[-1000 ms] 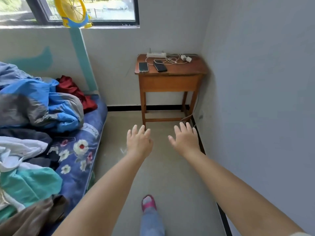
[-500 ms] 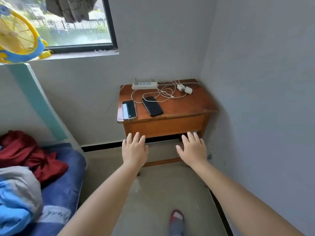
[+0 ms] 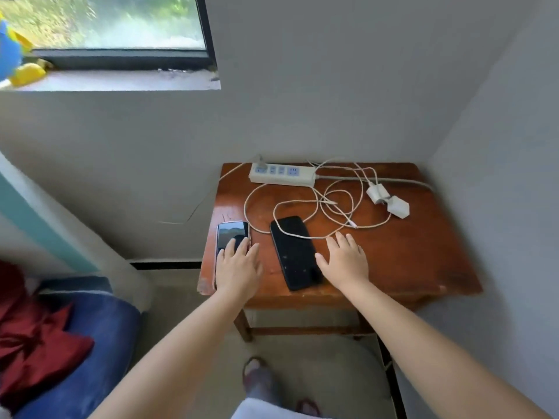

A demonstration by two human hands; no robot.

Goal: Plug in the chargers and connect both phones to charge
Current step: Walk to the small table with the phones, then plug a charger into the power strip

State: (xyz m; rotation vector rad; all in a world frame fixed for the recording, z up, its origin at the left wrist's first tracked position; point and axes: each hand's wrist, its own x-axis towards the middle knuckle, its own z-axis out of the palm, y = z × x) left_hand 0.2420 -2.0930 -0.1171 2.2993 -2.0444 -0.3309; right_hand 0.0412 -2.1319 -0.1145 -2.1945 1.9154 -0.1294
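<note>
A small wooden table [image 3: 408, 261] stands in the room's corner. At its back lies a white power strip [image 3: 281, 174]. Two white charger plugs [image 3: 387, 199] lie loose at the right, their tangled white cables [image 3: 332, 207] spread across the tabletop. A phone with a lit screen [image 3: 231, 234] lies at the left edge, and my left hand [image 3: 237, 266] hovers over its near half with fingers spread. A black phone [image 3: 295, 252] lies in the middle with a cable across it. My right hand [image 3: 344, 261] is open just right of it.
Grey walls close in behind and to the right of the table. A window with a sill [image 3: 121, 80] sits up left, a yellow and blue fan [image 3: 15, 62] on it. A bed with blue sheet [image 3: 90, 343] and red cloth [image 3: 36, 343] lies at the left.
I have walked up to the table. Both hands, which were over the floor in front of it, are now above the tabletop beside the phones.
</note>
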